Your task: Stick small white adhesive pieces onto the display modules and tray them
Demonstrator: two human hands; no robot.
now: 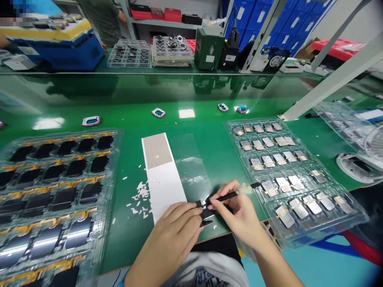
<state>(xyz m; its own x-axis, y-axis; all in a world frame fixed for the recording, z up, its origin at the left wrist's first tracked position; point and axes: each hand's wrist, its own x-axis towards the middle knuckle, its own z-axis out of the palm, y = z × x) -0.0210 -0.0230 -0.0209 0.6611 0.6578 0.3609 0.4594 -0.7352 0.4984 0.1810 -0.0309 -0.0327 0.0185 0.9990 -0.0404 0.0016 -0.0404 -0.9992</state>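
Observation:
My left hand (176,227) lies near the table's front edge with fingers closed on a small black part (206,215), which is mostly hidden. My right hand (237,211) pinches black tweezers (230,195) whose tip touches that part. A white backing sheet (163,175) with a clear film strip (191,167) beside it lies just beyond my hands. Several small white peeled scraps (140,197) are scattered at the sheet's left.
A clear tray of dark screens (54,187) sits at left. A clear tray of small silver parts (284,175) sits at right. Small framed parts (158,113) lie on the green belt. Boxes, trays and a green device (208,50) stand beyond. Another person stands at the far bench.

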